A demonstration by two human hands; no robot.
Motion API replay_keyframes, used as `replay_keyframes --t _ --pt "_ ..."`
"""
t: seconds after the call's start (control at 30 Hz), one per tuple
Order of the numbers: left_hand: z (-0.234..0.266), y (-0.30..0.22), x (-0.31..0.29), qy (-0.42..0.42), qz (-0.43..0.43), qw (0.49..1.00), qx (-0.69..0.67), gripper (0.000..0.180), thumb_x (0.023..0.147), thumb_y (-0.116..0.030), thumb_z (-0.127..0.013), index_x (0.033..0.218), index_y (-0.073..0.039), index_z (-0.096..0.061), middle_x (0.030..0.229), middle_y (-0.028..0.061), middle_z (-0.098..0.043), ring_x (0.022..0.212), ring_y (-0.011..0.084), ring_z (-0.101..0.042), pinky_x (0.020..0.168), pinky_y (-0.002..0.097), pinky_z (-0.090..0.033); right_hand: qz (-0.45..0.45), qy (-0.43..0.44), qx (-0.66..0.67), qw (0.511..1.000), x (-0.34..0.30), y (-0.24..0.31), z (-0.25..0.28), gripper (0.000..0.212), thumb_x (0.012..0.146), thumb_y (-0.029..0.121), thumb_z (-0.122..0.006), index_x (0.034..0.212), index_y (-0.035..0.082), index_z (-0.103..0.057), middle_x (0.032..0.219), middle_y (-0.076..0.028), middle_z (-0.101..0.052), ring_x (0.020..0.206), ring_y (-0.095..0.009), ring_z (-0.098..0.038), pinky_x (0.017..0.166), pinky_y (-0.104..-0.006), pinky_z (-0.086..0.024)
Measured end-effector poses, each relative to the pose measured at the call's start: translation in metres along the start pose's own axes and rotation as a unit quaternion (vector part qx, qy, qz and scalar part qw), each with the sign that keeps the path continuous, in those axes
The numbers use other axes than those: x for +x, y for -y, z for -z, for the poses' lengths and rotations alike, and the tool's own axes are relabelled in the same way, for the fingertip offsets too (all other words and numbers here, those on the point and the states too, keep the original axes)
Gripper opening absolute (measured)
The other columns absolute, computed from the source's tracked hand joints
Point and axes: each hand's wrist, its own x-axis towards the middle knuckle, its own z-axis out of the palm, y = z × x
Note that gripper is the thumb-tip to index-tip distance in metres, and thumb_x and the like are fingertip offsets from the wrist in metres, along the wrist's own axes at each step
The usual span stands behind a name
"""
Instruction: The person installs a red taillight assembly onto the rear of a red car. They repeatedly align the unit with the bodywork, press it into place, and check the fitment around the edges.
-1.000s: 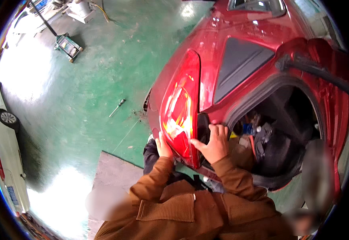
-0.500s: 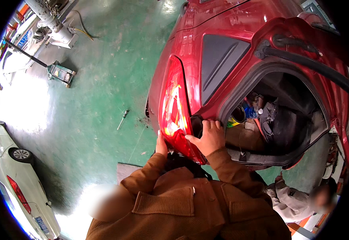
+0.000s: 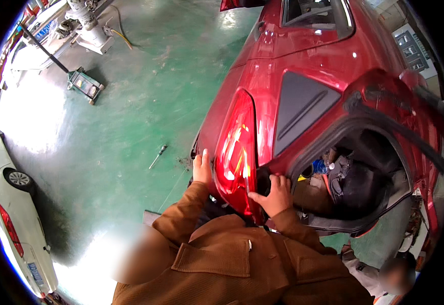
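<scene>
A long red tail light (image 3: 236, 152) sits at the rear corner of a red car (image 3: 262, 66). My left hand (image 3: 201, 168) lies beside its outer side, fingers stretched out flat against the bodywork. On the inner side, my right hand (image 3: 277, 197) has its thumb on the lamp's lower edge, and its fingers curl by a dark recess (image 3: 263, 179) between lamp and boot opening. Their tips are partly hidden. The boot opening (image 3: 351, 223), edged with a black seal, is just right of that hand.
Loose items, among them a blue one (image 3: 319, 166), lie in the boot. A screwdriver (image 3: 158, 156) is on the green floor (image 3: 145, 101). Left are a floor jack (image 3: 85, 85) and a white car (image 3: 16, 213). Another person (image 3: 366, 269) is at the lower right.
The view has shifted, so the car appears lower and further right. My left hand has moved forward along the lamp's outer side onto the bodywork; my right hand stays at its inner edge.
</scene>
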Motion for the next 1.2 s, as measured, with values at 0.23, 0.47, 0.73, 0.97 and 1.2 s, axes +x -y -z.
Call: replay_keyframes --t 0.23,0.47,0.73,0.97,1.2 --pt "-0.034 -0.031 0.086 -0.044 -0.273 0.96 0.048 0.061 0.109 -0.04 -0.053 0.148 0.007 -0.045 0.152 0.0287 -0.043 0.142 0.0403 -0.041 0.122 0.0442 -0.029 -0.022 -0.009 0.018 1.0 -0.007 0.0 -0.01 0.092 0.065 0.059 -0.091 0.126 -0.001 -0.056 0.121 -0.023 -0.055 0.115 -0.044 -0.053 0.098 -0.0541 -0.047" --pt "-0.052 -0.085 0.046 0.133 -0.183 0.968 0.107 0.088 0.106 -0.045 -0.055 0.161 0.011 -0.015 0.17 0.0311 -0.013 0.161 0.0394 -0.008 0.13 0.0434 -0.01 -0.012 -0.009 0.027 1.0 -0.007 -0.008 -0.02 0.095 0.06 0.058 -0.094 0.124 -0.001 -0.056 0.116 -0.024 -0.053 0.109 -0.044 -0.055 0.09 -0.0529 -0.051" --pt "-0.019 -0.123 0.071 0.116 -0.162 0.98 0.001 0.09 0.107 -0.048 -0.054 0.161 0.011 -0.013 0.17 0.0309 -0.009 0.161 0.0351 -0.005 0.13 0.0401 -0.007 -0.012 -0.004 0.025 1.0 -0.01 -0.015 -0.022 0.094 0.059 0.059 -0.094 0.122 0.0 -0.057 0.115 -0.025 -0.054 0.107 -0.045 -0.057 0.086 -0.0529 -0.052" --pt "-0.03 -0.083 0.009 0.169 -0.116 0.978 0.03 0.092 0.106 -0.046 -0.056 0.162 0.01 -0.01 0.172 0.0273 -0.009 0.162 0.0317 -0.005 0.13 0.0381 -0.006 0.001 -0.033 0.028 0.999 -0.01 -0.011 -0.021 0.092 0.059 0.057 -0.095 0.121 0.0 -0.057 0.116 -0.025 -0.053 0.107 -0.045 -0.057 0.089 -0.0545 -0.051" --pt "-0.04 -0.096 0.007 0.115 -0.185 0.967 0.13 0.083 0.104 -0.039 -0.06 0.159 0.01 -0.024 0.167 0.0302 -0.026 0.157 0.0377 -0.025 0.128 0.0419 -0.02 -0.001 -0.024 0.038 0.999 -0.014 -0.016 -0.024 0.091 0.059 0.058 -0.094 0.119 0.001 -0.057 0.114 -0.025 -0.054 0.108 -0.045 -0.056 0.089 -0.0547 -0.051"
